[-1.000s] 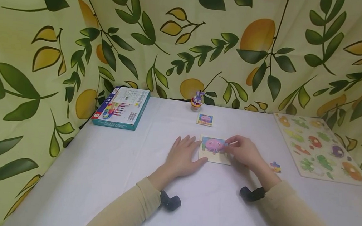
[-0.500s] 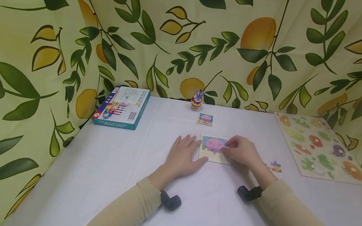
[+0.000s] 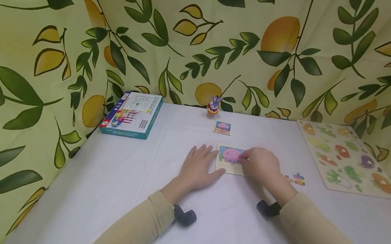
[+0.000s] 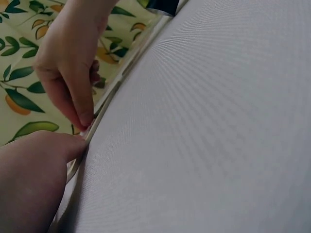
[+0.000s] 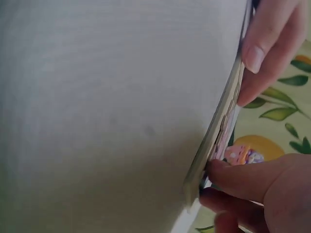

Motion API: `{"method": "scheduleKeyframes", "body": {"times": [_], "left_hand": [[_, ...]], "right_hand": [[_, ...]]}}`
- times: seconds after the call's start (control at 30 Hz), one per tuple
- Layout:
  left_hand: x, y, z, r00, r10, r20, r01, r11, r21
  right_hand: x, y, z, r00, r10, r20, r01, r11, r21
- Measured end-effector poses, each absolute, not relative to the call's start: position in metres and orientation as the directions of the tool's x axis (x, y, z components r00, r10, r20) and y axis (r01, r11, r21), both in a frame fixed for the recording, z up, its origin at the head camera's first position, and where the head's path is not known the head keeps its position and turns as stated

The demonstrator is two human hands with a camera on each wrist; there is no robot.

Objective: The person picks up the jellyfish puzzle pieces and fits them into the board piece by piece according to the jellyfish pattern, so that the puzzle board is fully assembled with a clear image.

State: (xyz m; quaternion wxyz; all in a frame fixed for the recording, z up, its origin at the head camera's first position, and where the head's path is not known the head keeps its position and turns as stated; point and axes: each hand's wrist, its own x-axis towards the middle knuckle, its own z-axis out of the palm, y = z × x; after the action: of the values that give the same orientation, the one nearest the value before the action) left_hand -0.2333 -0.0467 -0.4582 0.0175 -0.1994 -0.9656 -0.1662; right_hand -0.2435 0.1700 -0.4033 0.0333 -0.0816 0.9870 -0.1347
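Observation:
A small jigsaw puzzle board (image 3: 223, 168) with a pink octopus picture lies flat on the white table. My left hand (image 3: 196, 170) rests beside it with fingers spread, its thumb and fingertips touching the left edge. Over the board's right side, my right hand (image 3: 263, 166) pinches a puzzle piece between thumb and fingers, pressed against the picture; the piece is mostly hidden. The right wrist view shows the right thumb (image 5: 238, 177) close to the board's edge (image 5: 214, 131). Loose puzzle pieces (image 3: 299, 179) lie to the right, partly behind the right hand.
Behind the board lies a small octopus card (image 3: 222, 127), with a purple rabbit toy (image 3: 213, 108) farther back. A flat toy box (image 3: 131, 115) sits at the back left. A wooden vegetable puzzle board (image 3: 345, 160) lies at the right. Patterned cloth (image 3: 202, 41) hangs behind the table.
My right hand has shifted slightly and turned over the right part of the octopus picture, and more of the loose pieces shows. The left hand stays in place.

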Motion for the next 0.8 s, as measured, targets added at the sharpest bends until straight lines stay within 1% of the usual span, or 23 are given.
{"method": "scheduleKeyframes", "body": {"times": [0.13,0.23,0.3,0.5,0.67,0.8], "left_hand": [[-0.233,-0.045,-0.459,-0.918,0.385,0.097,0.395,0.862,0.317],[-0.234,-0.045,-0.458,-0.917,0.385,0.1,0.396,0.861,0.319],[-0.233,-0.046,-0.458,-0.919,0.382,0.099,0.393,0.862,0.321],[-0.234,-0.049,-0.458,-0.918,0.384,0.095,0.394,0.862,0.319],[-0.235,-0.05,-0.458,-0.917,0.384,0.105,0.397,0.863,0.312],[-0.236,-0.048,-0.458,-0.915,0.389,0.103,0.401,0.861,0.312]], "right_hand": [[-0.238,0.163,-0.4,-0.962,-0.27,-0.041,-0.268,0.962,-0.051],[-0.236,0.16,-0.399,-0.948,-0.312,-0.064,-0.314,0.949,0.029],[-0.236,0.16,-0.399,-0.945,-0.319,-0.076,-0.322,0.947,0.018],[-0.242,0.166,-0.399,-0.94,-0.328,-0.098,-0.322,0.944,-0.075],[-0.247,0.165,-0.394,-0.923,-0.369,-0.111,-0.366,0.929,-0.045],[-0.246,0.163,-0.392,-0.928,-0.35,-0.128,-0.352,0.936,-0.014]]}}
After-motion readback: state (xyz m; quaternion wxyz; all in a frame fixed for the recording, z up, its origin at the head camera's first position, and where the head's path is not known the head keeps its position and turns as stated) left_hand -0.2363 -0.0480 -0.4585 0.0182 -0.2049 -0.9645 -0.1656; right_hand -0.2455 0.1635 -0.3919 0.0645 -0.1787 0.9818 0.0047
